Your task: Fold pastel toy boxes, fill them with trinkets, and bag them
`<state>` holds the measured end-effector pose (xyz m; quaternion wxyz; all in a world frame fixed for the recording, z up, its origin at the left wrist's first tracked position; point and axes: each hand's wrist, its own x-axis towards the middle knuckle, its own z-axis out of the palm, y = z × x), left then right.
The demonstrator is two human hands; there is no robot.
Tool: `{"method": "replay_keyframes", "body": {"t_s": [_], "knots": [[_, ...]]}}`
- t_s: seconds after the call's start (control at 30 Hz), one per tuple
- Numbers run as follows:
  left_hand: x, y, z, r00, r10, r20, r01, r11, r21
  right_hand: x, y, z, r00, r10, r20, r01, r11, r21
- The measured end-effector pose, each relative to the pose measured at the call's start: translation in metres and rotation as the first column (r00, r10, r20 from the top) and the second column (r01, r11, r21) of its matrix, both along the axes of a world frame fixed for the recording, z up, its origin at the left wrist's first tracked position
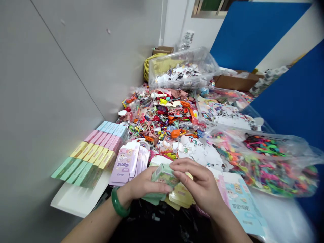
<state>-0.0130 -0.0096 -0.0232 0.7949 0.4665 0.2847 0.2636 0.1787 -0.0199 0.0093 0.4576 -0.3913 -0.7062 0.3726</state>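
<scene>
Small green box (163, 173) — held in both hands, low centre, above flat yellow cards (181, 197).
Left hand (145, 185) closed under it, green bangle (118, 202) at wrist; right hand (199, 182) pinching its top edge — stacked pastel boxes (93, 152) left, mixed coloured trinkets (164, 121) behind on table (78, 199).

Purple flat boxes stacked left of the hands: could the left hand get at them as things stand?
Probably yes. The purple boxes lie just beyond the left hand with nothing between, but that hand now holds a green box together with the right hand.
</scene>
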Motion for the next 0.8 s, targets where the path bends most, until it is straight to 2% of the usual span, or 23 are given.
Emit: {"method": "replay_keyframes", "body": {"t_s": [0.13,0.23,0.4,0.5,0.53,0.6,0.63,0.67,0.73,0.77,0.8], "knots": [[0.004,-0.003,-0.004,0.993,0.09,0.075,-0.076,0.983,-0.17,-0.002,-0.002,-0.009,0.999,0.026,0.048,-0.031,0.994,0.106],[0.007,-0.006,-0.003,0.991,0.119,0.06,-0.101,0.966,-0.24,-0.002,-0.004,-0.017,0.998,0.041,0.05,-0.046,0.993,0.105],[0.016,-0.011,0.009,0.993,0.114,0.02,-0.104,0.957,-0.272,0.0,-0.002,-0.018,0.999,0.049,-0.019,-0.05,0.999,-0.015],[0.02,-0.01,0.017,0.987,0.156,0.048,-0.136,0.948,-0.287,0.007,0.007,-0.014,0.994,-0.003,-0.111,-0.022,0.974,-0.227],[0.02,-0.009,0.019,0.981,0.191,0.042,-0.176,0.954,-0.242,0.01,0.009,-0.013,0.986,-0.047,-0.159,-0.007,0.946,-0.325],[0.018,-0.006,0.02,0.962,0.273,-0.026,-0.273,0.962,0.012,0.013,0.013,-0.012,0.958,-0.151,-0.243,0.011,0.868,-0.497],[0.017,-0.005,0.019,0.948,0.309,-0.076,-0.289,0.936,0.2,0.013,0.014,-0.013,0.949,-0.178,-0.26,0.008,0.838,-0.545],[0.016,-0.004,0.018,0.933,0.339,-0.122,-0.269,0.88,0.391,0.012,0.015,-0.013,0.954,-0.166,-0.25,-0.003,0.829,-0.559],[0.013,-0.002,0.016,0.916,0.355,-0.188,-0.153,0.742,0.653,0.011,0.018,-0.015,0.989,-0.05,-0.14,-0.03,0.856,-0.515],[0.012,-0.001,0.015,0.919,0.338,-0.203,-0.104,0.704,0.703,0.012,0.023,-0.014,0.999,0.02,-0.047,-0.04,0.884,-0.466],[0.011,-0.001,0.014,0.925,0.314,-0.212,-0.076,0.702,0.708,0.015,0.03,-0.013,0.996,0.06,0.061,-0.031,0.915,-0.401]]}}
